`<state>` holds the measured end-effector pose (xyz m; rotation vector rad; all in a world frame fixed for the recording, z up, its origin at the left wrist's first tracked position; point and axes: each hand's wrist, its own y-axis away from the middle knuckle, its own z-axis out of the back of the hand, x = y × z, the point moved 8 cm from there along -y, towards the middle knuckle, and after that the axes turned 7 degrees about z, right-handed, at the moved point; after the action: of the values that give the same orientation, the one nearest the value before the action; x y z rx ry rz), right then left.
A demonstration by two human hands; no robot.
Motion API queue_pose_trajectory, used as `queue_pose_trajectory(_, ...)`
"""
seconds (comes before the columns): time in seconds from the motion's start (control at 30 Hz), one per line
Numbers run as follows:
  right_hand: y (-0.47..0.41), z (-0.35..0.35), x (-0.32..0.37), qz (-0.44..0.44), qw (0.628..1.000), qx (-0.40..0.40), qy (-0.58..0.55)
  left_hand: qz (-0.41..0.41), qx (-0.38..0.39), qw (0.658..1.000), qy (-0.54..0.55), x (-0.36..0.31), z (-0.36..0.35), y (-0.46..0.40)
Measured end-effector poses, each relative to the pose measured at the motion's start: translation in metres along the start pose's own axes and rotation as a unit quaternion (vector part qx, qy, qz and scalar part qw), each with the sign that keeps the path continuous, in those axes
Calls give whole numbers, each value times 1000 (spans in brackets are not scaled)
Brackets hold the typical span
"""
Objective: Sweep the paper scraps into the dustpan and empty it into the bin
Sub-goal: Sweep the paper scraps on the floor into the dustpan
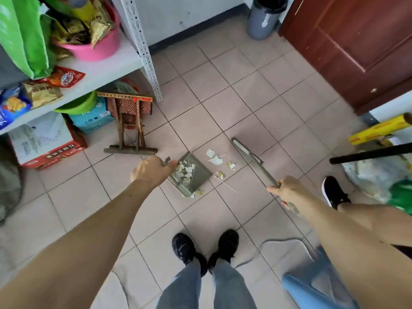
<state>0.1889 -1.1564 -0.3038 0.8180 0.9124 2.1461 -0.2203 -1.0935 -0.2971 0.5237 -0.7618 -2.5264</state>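
On the tiled floor (223, 85) between both arms sat the grey-green dustpan (196, 175), pan mouth facing right. Left hand (149, 169) was closed around the dustpan handle, knuckles up, arm stretched forward. Right hand (287, 189) was closed around the broom (252, 159) handle; the shaft ran up-left from the fist to the narrow head, which sat on the floor to the right of the pan and apart from it.

Scrap status: a pile of paper scraps (185, 171) was already inside the pan, bunched toward its back-left wall. More loose scraps (215, 158) lay on the tile just beyond the pan mouth, between pan and broom head: a white cluster up top, a couple of yellowish bits lower down. One small scrap lay at the pan's near corner, outside it. A thin pale stick (227, 187) lay on the tile just right of the pan.

Grey bin (264, 18) with a black liner stood far off in the top corner, against the wall beside the red-brown door (352, 45), well apart from the pan.

Surroundings: white metal shelf (107, 63) on the left with snack bags and a pink tub (95, 47); a folded wooden stool (129, 121) leaned below it. Two black shoes (205, 248) at bottom centre, toes toward the pan. A third black shoe (333, 191), someone else's, was at right.
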Motion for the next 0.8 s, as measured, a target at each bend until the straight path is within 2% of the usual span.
queue_pose_trajectory(0.07, -1, -10, -4, -12, 1000, 3, -10, 2, 4, 1000, 9, -4, 1, -2)
queue_pose_trajectory(0.2, 7, -45, 4, -9, 998, 61, 11, 6, 7, 1000, 4, -10, -1, -5)
queue_pose_trajectory(0.37, 27, -72, 22, 50, 991, 118, 46, 8, 7, 1000, 10, -14, -3, 0)
queue_pose_trajectory(0.5, 48, -57, 35, 91, 980, 151, 86, 10, 6, 1000, 28, -14, -4, 11)
queue_pose_trajectory(0.8, 61, -14, 31, 119, 981, 116, 104, 26, -3, 998, 62, -2, 3, 32)
